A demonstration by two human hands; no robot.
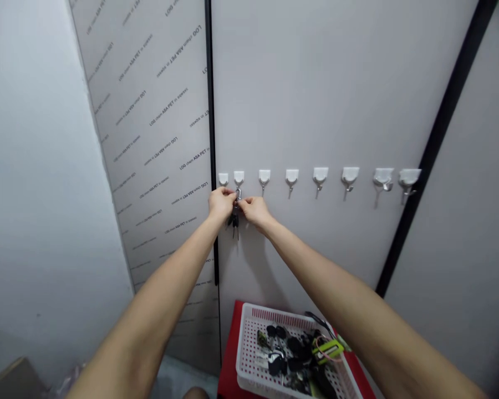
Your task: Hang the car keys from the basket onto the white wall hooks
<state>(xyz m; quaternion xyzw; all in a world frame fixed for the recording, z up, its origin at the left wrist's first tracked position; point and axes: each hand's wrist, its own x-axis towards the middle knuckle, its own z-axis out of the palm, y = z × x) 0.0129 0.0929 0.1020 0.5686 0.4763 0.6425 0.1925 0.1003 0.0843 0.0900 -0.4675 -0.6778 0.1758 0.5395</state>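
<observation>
A bunch of keys (235,220) with dark heads hangs from a metal ring or clip just below the second white hook (239,177) from the left. My left hand (222,203) pinches the metal clip from the left side. From the right, my right hand (253,210) has its thumb and finger closed at the top of the same bunch. Whether the clip rests on the hook is too small to make out. The leftmost hook (223,178) sits right above my left hand.
More white hooks (291,178) run rightward along the pale panel (324,100). Black strips (211,138) edge the panel. Below, a white perforated basket (244,354) holds several keys and a yellow-green tag (328,350), standing on a red surface (228,366).
</observation>
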